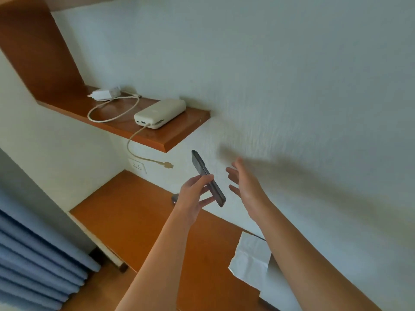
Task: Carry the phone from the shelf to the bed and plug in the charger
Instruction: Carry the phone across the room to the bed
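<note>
My left hand (193,196) grips a dark phone (207,178) by its lower half, edge-on and tilted, in the air below the wooden shelf (179,133). My right hand (244,182) hovers just right of the phone, fingers spread, holding nothing. On the shelf lies a white power bank (160,113). A beige cable (143,158) runs from it over the shelf edge, and its plug (167,164) dangles free to the left of the phone. A white charger brick (104,94) with a looped cable (112,108) sits at the back of the shelf.
A wall socket (138,164) is set in the wall below the shelf. Underneath runs a wooden desk top (125,214) with a small dark round object (175,198) and white paper (251,257) on it. Blue curtains (33,265) hang at the lower left.
</note>
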### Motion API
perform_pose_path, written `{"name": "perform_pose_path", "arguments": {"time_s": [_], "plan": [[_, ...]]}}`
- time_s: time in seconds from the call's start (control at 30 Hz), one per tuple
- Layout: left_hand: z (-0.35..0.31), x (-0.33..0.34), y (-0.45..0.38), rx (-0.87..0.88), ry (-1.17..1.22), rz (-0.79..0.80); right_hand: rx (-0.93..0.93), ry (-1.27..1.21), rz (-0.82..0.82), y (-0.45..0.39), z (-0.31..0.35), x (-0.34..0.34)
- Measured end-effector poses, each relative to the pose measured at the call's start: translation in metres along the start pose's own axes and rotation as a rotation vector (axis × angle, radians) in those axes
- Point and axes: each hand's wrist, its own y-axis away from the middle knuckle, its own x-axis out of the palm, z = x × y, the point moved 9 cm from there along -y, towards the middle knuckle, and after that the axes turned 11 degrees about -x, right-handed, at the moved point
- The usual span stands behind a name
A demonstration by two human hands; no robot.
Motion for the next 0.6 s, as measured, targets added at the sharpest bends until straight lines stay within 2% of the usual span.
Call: {"name": "perform_pose_path", "arguments": {"time_s": [0.3,0.6], "plan": [[0.014,0.021,-0.01,-0.06,-0.045,0.249,0.056,-0.052,-0.278,0.034,-0.007,-0.034],[0.03,0.114,0.043,-0.051,-0.136,0.472,0.018,-0.102,-0.455,0.095,0.016,-0.107]]}}
